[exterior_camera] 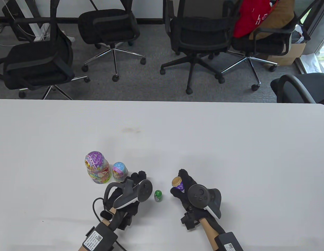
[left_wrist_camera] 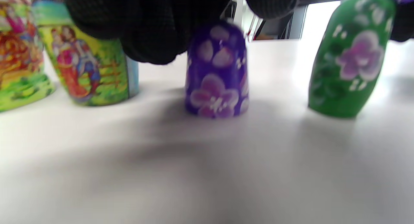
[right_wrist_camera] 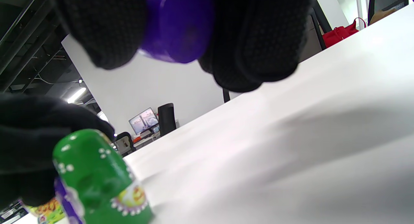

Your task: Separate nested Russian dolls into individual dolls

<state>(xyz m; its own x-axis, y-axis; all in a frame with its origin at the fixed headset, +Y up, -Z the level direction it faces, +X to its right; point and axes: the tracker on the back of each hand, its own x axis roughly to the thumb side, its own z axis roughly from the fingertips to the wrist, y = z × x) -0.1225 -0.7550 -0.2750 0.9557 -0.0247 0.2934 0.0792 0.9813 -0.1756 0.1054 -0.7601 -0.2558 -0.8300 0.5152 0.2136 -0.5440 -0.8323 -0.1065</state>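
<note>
Two doll pieces are in the hands' reach: the right hand [exterior_camera: 189, 194] holds a purple doll half [exterior_camera: 178, 183] lifted off the white table [exterior_camera: 229, 146], its open wooden rim tipped up, fingers [right_wrist_camera: 258, 39] wrapped round it. Under the left hand [exterior_camera: 130, 192] the other purple half [left_wrist_camera: 216, 70] stands on the tabletop, the gloved fingers [left_wrist_camera: 152, 26] over its top; whether they grip it or only rest there I cannot tell. Between the two hands a small green doll [exterior_camera: 158, 195] stands upright and free, near both. Just beyond the left hand, a blue-topped doll [exterior_camera: 119, 171] and the largest, purple-headed doll [exterior_camera: 97, 167] stand side by side, close together. All of it sits toward the table's near edge, left of centre; the far half and the right side of the table lie open, with office chairs [exterior_camera: 195, 39] past the far edge.
</note>
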